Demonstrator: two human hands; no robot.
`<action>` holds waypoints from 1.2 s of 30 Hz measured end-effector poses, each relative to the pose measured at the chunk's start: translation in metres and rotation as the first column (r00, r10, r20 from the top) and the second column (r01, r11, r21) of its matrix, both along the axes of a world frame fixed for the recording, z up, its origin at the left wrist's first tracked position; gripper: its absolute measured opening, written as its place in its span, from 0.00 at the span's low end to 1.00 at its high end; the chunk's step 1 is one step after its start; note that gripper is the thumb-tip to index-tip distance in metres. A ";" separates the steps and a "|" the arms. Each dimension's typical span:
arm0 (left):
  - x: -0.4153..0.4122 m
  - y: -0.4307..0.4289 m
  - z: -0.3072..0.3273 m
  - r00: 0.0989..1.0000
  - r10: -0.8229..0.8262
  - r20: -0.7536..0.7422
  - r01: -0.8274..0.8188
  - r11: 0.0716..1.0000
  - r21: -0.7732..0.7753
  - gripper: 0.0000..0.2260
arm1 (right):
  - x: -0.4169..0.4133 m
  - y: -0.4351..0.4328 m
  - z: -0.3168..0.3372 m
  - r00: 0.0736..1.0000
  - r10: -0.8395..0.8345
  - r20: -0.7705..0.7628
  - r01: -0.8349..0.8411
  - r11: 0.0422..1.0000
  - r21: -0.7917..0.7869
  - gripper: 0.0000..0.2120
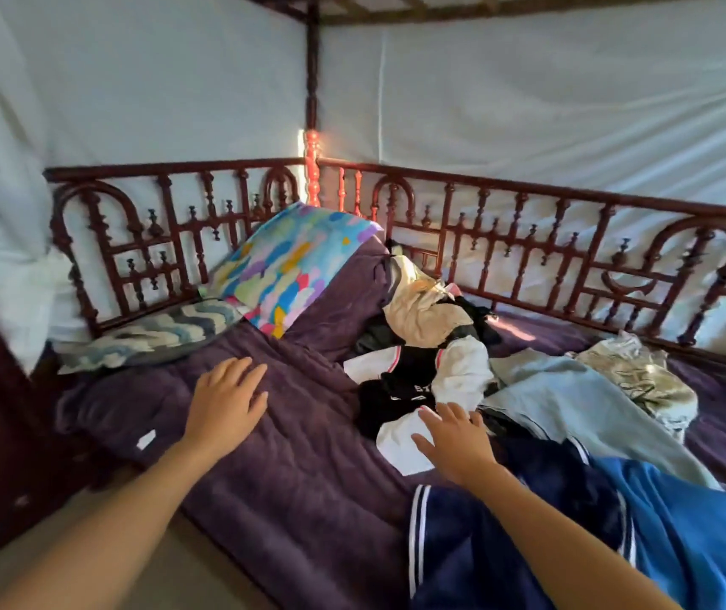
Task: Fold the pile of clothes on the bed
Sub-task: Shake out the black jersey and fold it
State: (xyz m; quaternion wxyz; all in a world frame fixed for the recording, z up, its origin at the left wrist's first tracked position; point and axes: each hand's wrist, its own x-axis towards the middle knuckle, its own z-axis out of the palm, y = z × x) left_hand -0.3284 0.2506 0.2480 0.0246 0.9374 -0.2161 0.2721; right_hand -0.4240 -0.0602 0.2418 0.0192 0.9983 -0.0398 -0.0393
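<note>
Nothing looks folded yet: the pile (436, 341) sprawls loose (whole job ahead) from the bed's (290, 468) far corner across its middle. Flat on the bed lies the left hand (224, 398); the right hand (453, 442) reaches in, fingers spread, holding nothing.

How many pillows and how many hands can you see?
Pillows: 2, the rainbow pillow and the wavy blue pillow
Hands: 2, the left hand and the right hand
Total: 4

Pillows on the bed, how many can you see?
2. A colourful pillow is propped against the railing; a wavy blue-grey pillow lies flat to its left. Others may be hidden.
</note>
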 end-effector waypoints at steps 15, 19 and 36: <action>0.113 0.074 -0.054 0.995 0.012 -0.099 -0.008 0.999 0.041 0.21 | 0.154 0.051 -0.060 0.996 -0.059 -0.061 0.065 0.991 0.115 0.24; 0.170 0.072 -0.070 0.990 -0.027 -0.139 0.039 0.995 0.088 0.21 | 0.207 0.058 -0.078 0.988 -0.115 -0.107 0.134 0.972 0.192 0.25; 0.375 0.009 -0.146 0.789 -0.422 -0.447 0.433 0.898 -0.084 0.20 | 0.232 0.066 -0.103 0.740 -0.639 -0.211 0.668 0.734 0.120 0.24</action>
